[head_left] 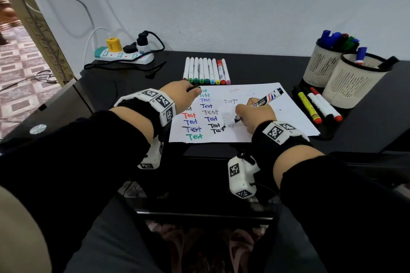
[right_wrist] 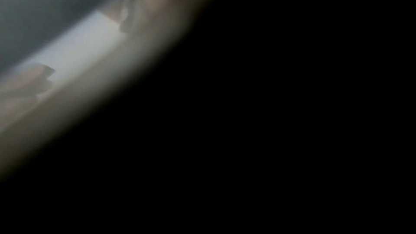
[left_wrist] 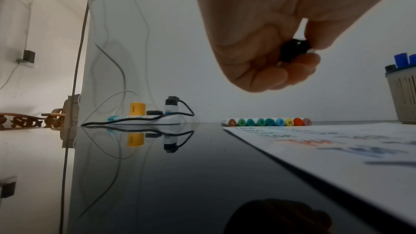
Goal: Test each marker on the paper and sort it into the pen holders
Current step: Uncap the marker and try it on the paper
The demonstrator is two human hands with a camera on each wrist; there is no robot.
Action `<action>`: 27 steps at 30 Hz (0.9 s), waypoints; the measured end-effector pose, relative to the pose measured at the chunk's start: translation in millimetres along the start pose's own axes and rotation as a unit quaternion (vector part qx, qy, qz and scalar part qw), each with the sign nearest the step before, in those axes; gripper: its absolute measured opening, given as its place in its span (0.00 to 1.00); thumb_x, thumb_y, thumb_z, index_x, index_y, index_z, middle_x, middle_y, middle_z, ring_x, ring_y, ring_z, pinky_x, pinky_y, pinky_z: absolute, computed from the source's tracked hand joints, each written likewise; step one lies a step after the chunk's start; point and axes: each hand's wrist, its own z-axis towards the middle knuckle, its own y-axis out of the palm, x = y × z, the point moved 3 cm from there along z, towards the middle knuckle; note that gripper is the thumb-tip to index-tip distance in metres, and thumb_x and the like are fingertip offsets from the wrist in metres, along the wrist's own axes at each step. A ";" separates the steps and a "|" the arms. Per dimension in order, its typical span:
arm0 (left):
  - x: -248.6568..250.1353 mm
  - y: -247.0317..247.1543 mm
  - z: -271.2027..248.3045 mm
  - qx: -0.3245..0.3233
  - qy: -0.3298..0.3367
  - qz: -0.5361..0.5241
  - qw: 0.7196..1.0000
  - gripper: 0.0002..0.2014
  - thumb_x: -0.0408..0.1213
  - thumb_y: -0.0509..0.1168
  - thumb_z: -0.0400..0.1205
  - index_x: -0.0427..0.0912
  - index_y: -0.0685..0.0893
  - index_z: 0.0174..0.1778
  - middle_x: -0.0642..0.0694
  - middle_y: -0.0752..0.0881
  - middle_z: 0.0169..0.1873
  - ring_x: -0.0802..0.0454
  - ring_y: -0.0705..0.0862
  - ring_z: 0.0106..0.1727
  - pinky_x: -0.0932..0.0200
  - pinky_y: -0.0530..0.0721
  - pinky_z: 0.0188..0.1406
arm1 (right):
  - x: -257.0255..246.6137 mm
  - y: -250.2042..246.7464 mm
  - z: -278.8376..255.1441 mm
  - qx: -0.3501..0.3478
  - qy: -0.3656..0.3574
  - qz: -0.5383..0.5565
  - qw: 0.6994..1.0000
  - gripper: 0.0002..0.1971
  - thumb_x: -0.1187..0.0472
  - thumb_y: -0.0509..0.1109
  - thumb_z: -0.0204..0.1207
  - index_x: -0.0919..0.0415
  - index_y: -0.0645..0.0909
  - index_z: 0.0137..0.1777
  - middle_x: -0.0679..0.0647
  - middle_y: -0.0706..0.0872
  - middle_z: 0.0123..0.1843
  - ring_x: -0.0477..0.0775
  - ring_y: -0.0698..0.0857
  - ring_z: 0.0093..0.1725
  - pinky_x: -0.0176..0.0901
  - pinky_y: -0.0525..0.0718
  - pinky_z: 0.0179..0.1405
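A white sheet of paper (head_left: pixel 261 104) lies on the black table, covered with coloured "Test" words. My right hand (head_left: pixel 255 115) grips a black-ended whiteboard marker (head_left: pixel 269 96) slanted over the sheet, its tip down on the paper near a grey smudge. My left hand (head_left: pixel 184 95) rests at the sheet's upper left corner and pinches a black cap (left_wrist: pixel 293 50) between thumb and fingers. A row of several white markers (head_left: pixel 206 71) lies behind the paper. Two mesh pen holders (head_left: pixel 352 80) stand at the right, both with markers inside. The right wrist view is mostly dark and blurred.
A yellow marker and two white ones (head_left: pixel 319 105) lie on a black tray in front of the holders. A power strip (head_left: pixel 124 55) with plugs and cables sits at the back left of the table. The wall (head_left: pixel 221 6) rises right behind.
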 end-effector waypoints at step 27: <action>38.9 -14.1 -40.9 -0.047 0.106 -0.181 0.977 0.10 0.40 0.55 0.86 0.48 0.79 0.59 0.56 0.78 0.37 0.60 0.75 0.35 0.64 0.76 0.38 | -72.1 -31.6 -21.0 -0.029 -0.104 0.193 0.975 0.22 0.67 0.69 0.72 0.54 0.61 0.23 0.52 0.65 0.19 0.48 0.61 0.18 0.30 0.57 0.15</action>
